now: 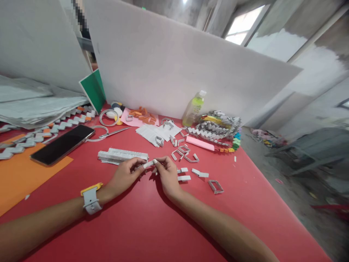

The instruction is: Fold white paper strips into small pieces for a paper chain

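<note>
A small folded strip of printed paper is pinched between my left hand and my right hand, just above the red table. Fingertips of both hands meet on the strip. A white watch with a yellow edge sits on my left wrist. Right behind my hands lies a stack of cut paper strips. Several folded paper pieces are scattered just to the right of my right hand.
A black phone lies on orange paper at left, beside scissors and tape rolls. A green bottle, a woven paper chain pile, a pink strip and white partition boards stand behind.
</note>
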The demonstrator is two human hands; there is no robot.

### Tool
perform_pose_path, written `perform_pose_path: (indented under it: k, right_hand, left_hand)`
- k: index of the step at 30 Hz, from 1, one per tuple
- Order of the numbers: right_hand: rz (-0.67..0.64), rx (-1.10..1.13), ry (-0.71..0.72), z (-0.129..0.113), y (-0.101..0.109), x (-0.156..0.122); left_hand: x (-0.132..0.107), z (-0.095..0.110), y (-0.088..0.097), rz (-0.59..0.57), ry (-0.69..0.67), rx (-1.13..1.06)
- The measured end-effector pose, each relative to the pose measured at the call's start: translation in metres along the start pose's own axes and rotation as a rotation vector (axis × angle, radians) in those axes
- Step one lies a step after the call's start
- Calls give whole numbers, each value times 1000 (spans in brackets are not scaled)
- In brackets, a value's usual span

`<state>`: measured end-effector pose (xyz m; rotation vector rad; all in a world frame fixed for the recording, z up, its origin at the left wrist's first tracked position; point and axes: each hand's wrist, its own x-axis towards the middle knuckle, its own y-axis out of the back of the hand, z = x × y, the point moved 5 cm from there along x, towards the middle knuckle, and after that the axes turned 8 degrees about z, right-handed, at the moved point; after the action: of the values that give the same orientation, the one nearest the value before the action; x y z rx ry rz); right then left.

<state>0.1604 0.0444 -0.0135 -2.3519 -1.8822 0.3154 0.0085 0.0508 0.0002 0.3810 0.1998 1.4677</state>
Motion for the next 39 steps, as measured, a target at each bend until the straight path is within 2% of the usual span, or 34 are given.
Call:
perform_pose_path:
  k: [17,26,39]
  right_hand:
    - [21,-51,21,0,0,0]
    - [15,-32,9,2,0,2]
    - [-5,-30,11,0,-1,0]
  left_hand:
    - [-1,2,-1,-35,38,-44]
    - [-4,3,0,-50,-7,24]
    - [-3,4,0,-38,-19,-52]
